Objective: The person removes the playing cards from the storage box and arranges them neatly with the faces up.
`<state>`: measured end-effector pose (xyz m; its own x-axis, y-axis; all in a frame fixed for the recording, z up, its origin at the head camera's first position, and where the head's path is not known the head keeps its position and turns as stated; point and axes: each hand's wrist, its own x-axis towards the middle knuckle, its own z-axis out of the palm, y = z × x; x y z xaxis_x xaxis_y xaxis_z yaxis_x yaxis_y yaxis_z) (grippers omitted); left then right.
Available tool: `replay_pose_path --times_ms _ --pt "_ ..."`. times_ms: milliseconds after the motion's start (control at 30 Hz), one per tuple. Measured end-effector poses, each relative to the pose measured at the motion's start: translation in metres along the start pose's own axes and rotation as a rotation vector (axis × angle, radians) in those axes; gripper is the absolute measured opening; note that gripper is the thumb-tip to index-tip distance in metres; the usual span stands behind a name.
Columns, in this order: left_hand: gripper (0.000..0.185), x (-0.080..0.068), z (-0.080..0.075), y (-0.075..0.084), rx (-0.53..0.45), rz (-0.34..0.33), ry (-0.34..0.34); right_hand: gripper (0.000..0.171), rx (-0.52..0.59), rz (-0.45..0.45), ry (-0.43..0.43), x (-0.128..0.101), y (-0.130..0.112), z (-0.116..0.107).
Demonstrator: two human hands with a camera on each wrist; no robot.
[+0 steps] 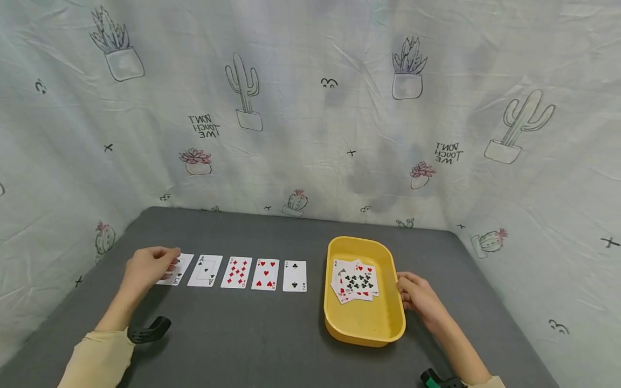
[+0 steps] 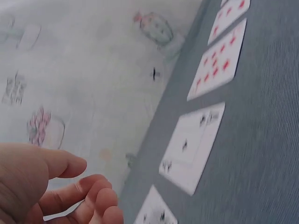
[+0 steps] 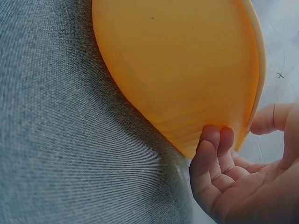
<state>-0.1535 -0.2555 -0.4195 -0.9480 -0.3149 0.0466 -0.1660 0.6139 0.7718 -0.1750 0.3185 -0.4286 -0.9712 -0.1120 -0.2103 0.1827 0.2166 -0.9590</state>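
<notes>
A row of playing cards lies face up on the grey table (image 1: 242, 334). My left hand (image 1: 162, 264) rests its fingertips on the leftmost card (image 1: 178, 272); in the left wrist view the left hand (image 2: 79, 193) has loosely curled fingers that hold nothing. To the right lie an ace (image 1: 205, 270), a nine of diamonds (image 1: 236, 272), a five of hearts (image 1: 265, 274) and a black two (image 1: 295, 276). A yellow tray (image 1: 364, 320) holds a loose pile of cards (image 1: 356, 280). My right hand (image 1: 406, 288) sits by the tray's right side, its fingertips (image 3: 215, 140) close to the outer wall (image 3: 177, 65).
A cactus-print cloth (image 1: 310, 108) hangs behind and on both sides of the table. Black wrist mounts (image 1: 147, 330) show near my forearms. Bare grey surface stretches along the table's front, between the card row and the near edge.
</notes>
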Motion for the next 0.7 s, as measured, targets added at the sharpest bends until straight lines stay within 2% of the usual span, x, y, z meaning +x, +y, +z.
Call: replay_pose_path --times_ms 200,433,533,700 --pt "0.042 -0.012 0.014 0.029 0.003 0.090 -0.044 0.036 -0.012 0.003 -0.001 0.000 0.001 -0.001" --pt "0.034 -0.031 0.035 0.064 -0.016 0.223 -0.142 0.036 -0.035 0.006 0.019 -0.002 -0.005 -0.001" --pt "0.028 -0.040 0.044 0.077 -0.056 0.242 -0.188 0.036 -0.039 0.003 0.021 -0.003 -0.008 -0.001" --pt "0.022 -0.056 0.067 0.103 -0.194 0.211 -0.302 0.039 -0.035 0.006 0.021 -0.003 -0.008 -0.002"
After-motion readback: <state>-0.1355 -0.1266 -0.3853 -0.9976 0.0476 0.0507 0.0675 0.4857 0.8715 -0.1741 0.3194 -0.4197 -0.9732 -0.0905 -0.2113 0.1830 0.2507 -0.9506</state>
